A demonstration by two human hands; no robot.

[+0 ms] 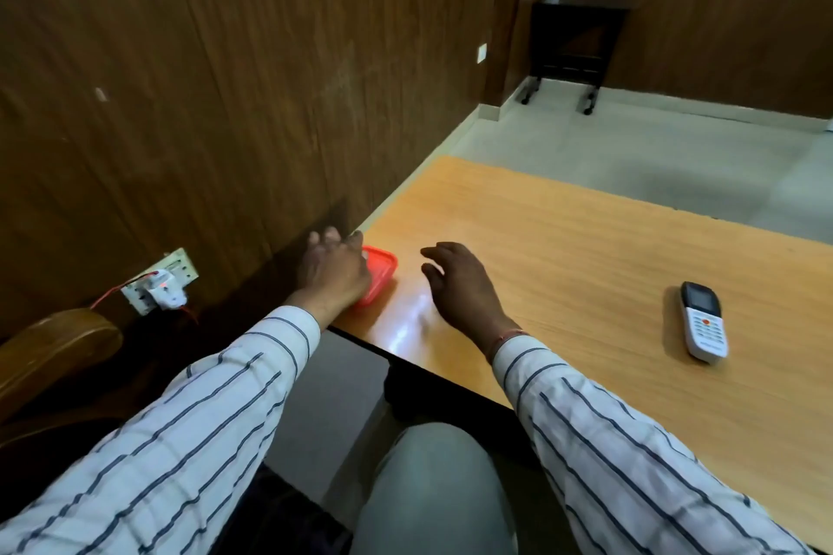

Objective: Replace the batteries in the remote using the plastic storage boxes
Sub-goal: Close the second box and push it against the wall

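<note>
A red-lidded plastic storage box (pixel 381 275) sits at the near left corner of the wooden table (pixel 586 266). My left hand (pixel 333 270) lies over its left side with the fingers spread, covering much of it; whether it grips the box I cannot tell. My right hand (pixel 459 284) hovers just right of the box, fingers apart and curled, holding nothing. A white remote (pixel 702 320) with a dark screen lies face up on the table, far to the right of both hands.
A wood-panelled wall runs along the table's left side, with a wall socket and plugged-in charger (pixel 160 284) low down. A wooden chair arm (pixel 54 347) is at the left. A black side table (pixel 572 45) stands in the far corner.
</note>
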